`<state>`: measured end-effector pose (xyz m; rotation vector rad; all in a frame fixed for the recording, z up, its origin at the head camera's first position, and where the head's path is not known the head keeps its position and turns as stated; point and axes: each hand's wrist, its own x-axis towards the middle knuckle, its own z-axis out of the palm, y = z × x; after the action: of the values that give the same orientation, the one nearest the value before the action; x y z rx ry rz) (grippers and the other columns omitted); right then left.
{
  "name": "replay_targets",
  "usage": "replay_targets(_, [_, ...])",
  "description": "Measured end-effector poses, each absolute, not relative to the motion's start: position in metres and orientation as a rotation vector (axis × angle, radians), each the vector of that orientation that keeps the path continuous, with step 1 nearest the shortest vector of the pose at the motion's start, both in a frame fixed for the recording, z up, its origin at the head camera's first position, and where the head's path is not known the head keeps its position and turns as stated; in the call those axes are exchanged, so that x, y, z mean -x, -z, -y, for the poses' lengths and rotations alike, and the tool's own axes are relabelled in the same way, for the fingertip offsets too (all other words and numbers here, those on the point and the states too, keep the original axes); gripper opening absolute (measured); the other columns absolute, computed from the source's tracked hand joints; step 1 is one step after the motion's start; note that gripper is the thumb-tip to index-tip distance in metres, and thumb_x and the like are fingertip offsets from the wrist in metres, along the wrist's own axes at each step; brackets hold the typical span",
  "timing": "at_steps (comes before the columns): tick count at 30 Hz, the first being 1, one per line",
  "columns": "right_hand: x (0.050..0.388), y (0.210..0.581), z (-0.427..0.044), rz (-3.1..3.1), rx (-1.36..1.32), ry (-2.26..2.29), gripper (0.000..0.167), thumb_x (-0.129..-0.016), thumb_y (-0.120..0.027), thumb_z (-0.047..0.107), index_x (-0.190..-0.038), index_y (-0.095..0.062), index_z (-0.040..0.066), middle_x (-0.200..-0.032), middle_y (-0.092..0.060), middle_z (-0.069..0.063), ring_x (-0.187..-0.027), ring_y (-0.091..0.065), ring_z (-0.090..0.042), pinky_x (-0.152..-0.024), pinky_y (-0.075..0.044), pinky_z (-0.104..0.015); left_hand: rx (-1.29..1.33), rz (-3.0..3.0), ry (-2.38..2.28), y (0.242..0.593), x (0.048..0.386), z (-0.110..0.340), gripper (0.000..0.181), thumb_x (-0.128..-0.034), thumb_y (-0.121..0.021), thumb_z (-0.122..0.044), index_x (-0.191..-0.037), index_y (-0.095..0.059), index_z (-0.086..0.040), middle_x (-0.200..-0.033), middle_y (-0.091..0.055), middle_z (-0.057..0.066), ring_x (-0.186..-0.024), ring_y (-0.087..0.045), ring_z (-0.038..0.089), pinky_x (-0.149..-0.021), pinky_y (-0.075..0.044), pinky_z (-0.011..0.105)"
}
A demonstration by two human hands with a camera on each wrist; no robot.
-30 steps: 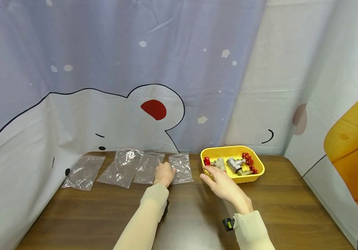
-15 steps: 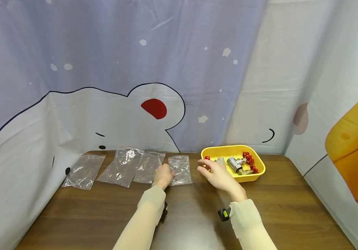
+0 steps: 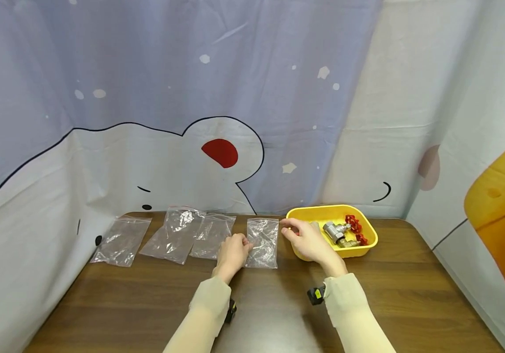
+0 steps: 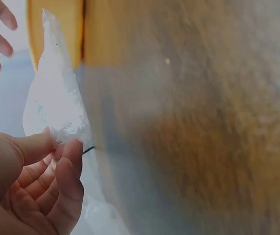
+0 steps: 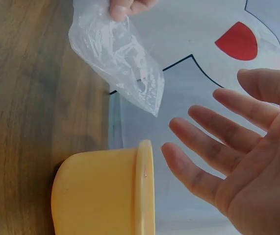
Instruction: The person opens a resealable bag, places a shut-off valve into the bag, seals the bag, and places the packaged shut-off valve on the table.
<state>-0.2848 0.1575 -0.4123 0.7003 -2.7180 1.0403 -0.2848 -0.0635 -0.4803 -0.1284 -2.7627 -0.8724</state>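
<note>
Between thumb and fingertips, my left hand (image 3: pixel 232 252) pinches the edge of a clear zip bag (image 3: pixel 263 242). The left wrist view shows the bag (image 4: pixel 59 98) rising from those fingertips, lifted off the tabletop. My right hand (image 3: pixel 310 242) hovers at the left end of a yellow tub (image 3: pixel 369 240), touching nothing; in the right wrist view its fingers (image 5: pixel 208 142) are spread and relaxed. Inside the tub lie a silver valve fitting (image 3: pixel 334 230), a brass valve (image 3: pixel 347 242) and red handwheels (image 3: pixel 353 223). The right hand hides part of the tub's left side.
Three more clear zip bags lie along the back of the wooden table (image 3: pixel 146 304): one at far left (image 3: pixel 122 240), a larger one (image 3: pixel 175 235), and one (image 3: pixel 213 235) beside my left hand. A printed curtain (image 3: pixel 164 166) hangs behind the table.
The left hand has drawn its bag slightly right and toward me, away from the neighbouring bag. The right hand has shifted a little left and forward, near the tub's left rim.
</note>
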Motion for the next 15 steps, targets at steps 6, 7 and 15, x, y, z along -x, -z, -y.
replay_targets(6, [0.281,0.403,-0.159,2.703,-0.671,-1.075,0.029,-0.099,-0.058,0.019,-0.125,-0.065,0.009,-0.121,-0.066,-0.008,-0.112,-0.059,-0.03,-0.096,-0.042,-0.05,0.194,2.728,0.878,0.472,0.273,0.065,0.021,-0.088,-0.074,-0.023,-0.073,-0.062,-0.014,-0.065,-0.058,-0.004,-0.061,-0.056,0.02,-0.058,-0.047,0.041])
replay_targets(7, [0.28,0.402,-0.159,2.704,-0.668,-1.069,0.029,-0.099,-0.057,0.02,-0.126,-0.064,0.01,-0.122,-0.065,-0.008,-0.113,-0.059,-0.03,-0.096,-0.042,-0.05,0.199,2.724,0.876,0.47,0.27,0.065,0.02,-0.0884,-0.074,-0.023,-0.074,-0.063,-0.014,-0.066,-0.059,-0.004,-0.061,-0.056,0.02,-0.058,-0.047,0.04])
replay_targets(15, [0.277,0.395,-0.155,2.662,-0.695,-1.084,0.031,-0.099,-0.058,0.023,-0.127,-0.063,0.01,-0.121,-0.066,-0.01,-0.108,-0.061,-0.029,-0.092,-0.046,-0.05,0.223,2.675,0.834,0.459,0.251,0.066,0.011,-0.0899,-0.072,-0.022,-0.082,-0.068,-0.015,-0.073,-0.066,-0.002,-0.064,-0.061,0.023,-0.052,-0.046,0.039])
